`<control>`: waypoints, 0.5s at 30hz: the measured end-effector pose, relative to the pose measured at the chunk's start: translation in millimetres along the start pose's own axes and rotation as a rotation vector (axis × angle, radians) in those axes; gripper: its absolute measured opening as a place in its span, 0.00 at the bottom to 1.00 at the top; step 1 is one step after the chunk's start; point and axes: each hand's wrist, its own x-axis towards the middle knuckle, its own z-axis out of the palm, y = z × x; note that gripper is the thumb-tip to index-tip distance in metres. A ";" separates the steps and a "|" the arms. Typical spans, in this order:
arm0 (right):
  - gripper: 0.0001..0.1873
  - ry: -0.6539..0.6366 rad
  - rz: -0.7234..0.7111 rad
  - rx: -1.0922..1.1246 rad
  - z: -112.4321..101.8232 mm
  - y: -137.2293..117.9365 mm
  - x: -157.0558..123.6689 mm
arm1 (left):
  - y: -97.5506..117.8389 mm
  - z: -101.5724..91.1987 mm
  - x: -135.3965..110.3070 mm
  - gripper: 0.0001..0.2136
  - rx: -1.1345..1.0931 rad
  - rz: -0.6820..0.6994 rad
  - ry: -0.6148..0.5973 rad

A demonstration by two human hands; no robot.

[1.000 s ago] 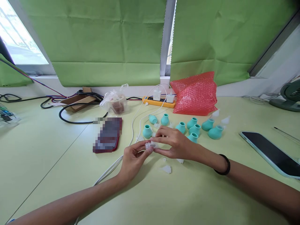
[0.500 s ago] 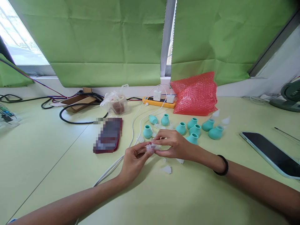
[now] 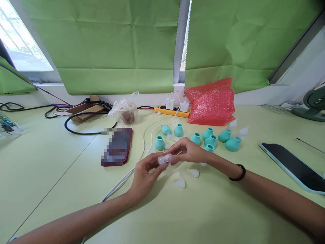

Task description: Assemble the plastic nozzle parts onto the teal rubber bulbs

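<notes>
Both hands meet over the middle of the pale green table [image 3: 50, 162]. My left hand [image 3: 146, 174] and my right hand [image 3: 189, 151] pinch the two ends of a small clear plastic piece [image 3: 165, 158] held just above the tabletop. Several teal rubber bulbs [image 3: 210, 139] stand behind my right hand, two of them with clear tips at the right. Small clear cone tips [image 3: 180, 183] lie on the table just below the hands. A black band is on my right wrist.
A dark red wallet-like thing [image 3: 116, 146] lies to the left, white cables [image 3: 122, 179] run under my left hand. A yellow power strip [image 3: 172, 110], a red bubble-wrap bag [image 3: 212, 101], a clear bag [image 3: 125, 111] and a cardboard box stand at the back. A phone [image 3: 294, 166] lies at right.
My right hand has lifted and turned, its fingers now curled at the clear piece's right end. A clear cone that it covered shows on the table. My left hand has barely moved.
</notes>
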 end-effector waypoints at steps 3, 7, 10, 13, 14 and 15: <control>0.19 -0.103 0.142 0.163 -1.1 -1.9 2.0 | 0.7 0.0 -2.3 0.10 0.018 0.005 -0.017; 0.19 -0.120 0.188 0.239 0.9 -2.8 2.3 | 1.0 0.9 -3.4 0.10 0.015 -0.032 -0.023; 0.19 -0.126 0.159 0.234 2.8 0.4 2.3 | 0.0 1.3 -3.0 0.10 -0.019 -0.050 -0.010; 0.18 -0.128 0.114 0.251 4.5 5.0 2.4 | -1.1 1.1 -2.4 0.10 -0.025 -0.050 -0.006; 0.18 -0.122 0.105 0.260 5.1 6.1 2.4 | -1.2 0.9 -2.3 0.10 -0.023 -0.048 -0.009; 0.18 -0.113 0.104 0.269 5.9 6.7 2.3 | -1.3 0.8 -2.2 0.10 -0.021 -0.048 -0.014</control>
